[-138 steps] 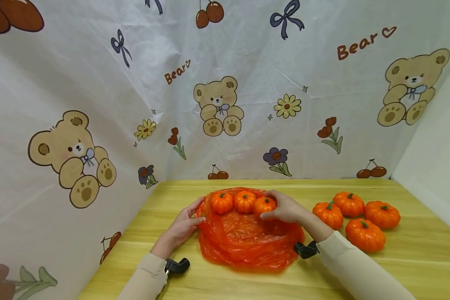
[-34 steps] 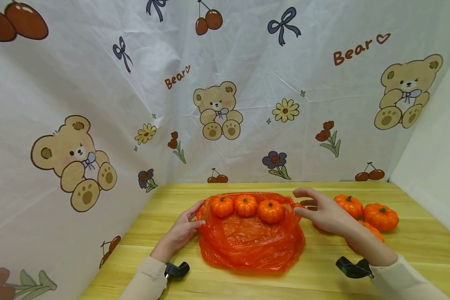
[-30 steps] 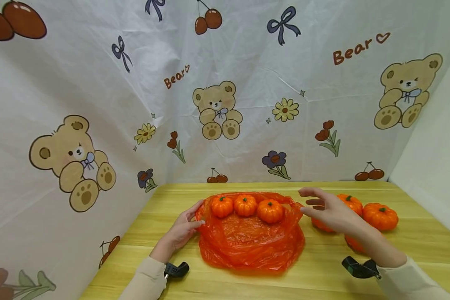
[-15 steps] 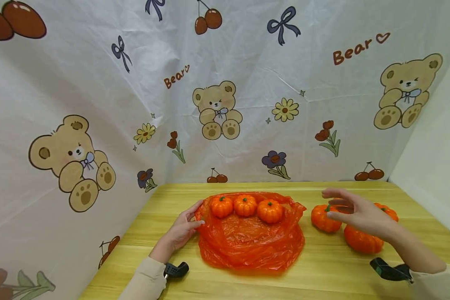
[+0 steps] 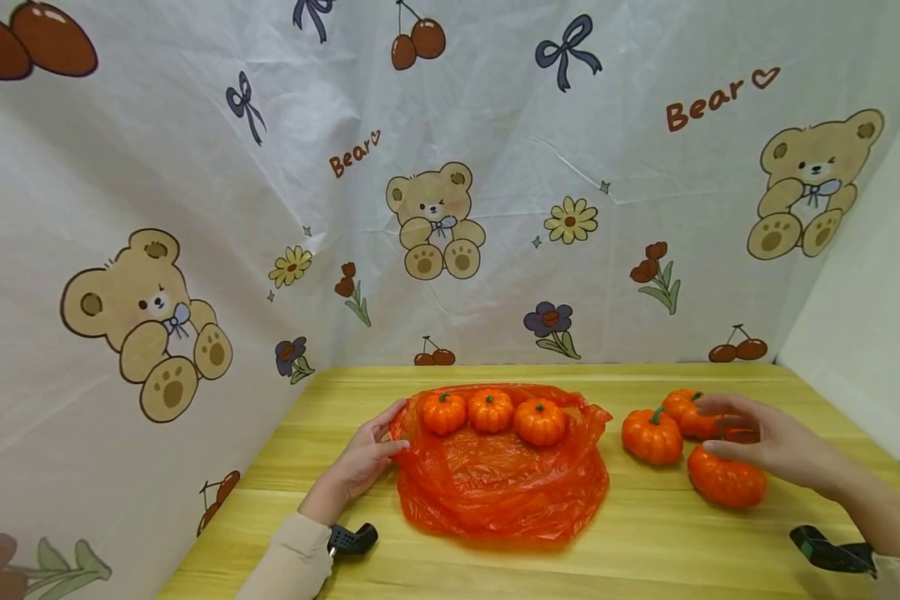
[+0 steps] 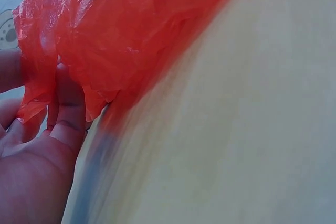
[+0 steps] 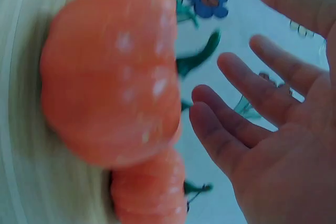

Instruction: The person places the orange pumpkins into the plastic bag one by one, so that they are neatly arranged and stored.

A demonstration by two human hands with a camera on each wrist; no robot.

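Note:
A thin red plastic bag (image 5: 495, 500) lies spread with its mouth open at the middle of the table. In it sit a left small orange pumpkin (image 5: 444, 414), a middle pumpkin (image 5: 491, 412) and a right pumpkin (image 5: 540, 422) in a row. My left hand (image 5: 367, 454) grips the bag's left rim; in the left wrist view the red film (image 6: 131, 30) passes between the fingers. Over the loose pumpkins at the right, my right hand (image 5: 780, 446) hovers with fingers apart, holding nothing. It partly hides the front pumpkin (image 5: 723, 479) and the back pumpkin (image 5: 686, 414).
Another loose pumpkin (image 5: 651, 437) stands between the bag and my right hand. The right wrist view shows a near pumpkin (image 7: 110, 77) beside the fingers. A bear-printed cloth (image 5: 435, 317) hangs behind the wooden table (image 5: 390, 567).
My right hand has let go of the right pumpkin inside the bag and moved rightward over the loose pumpkins. My left hand keeps hold of the bag's rim.

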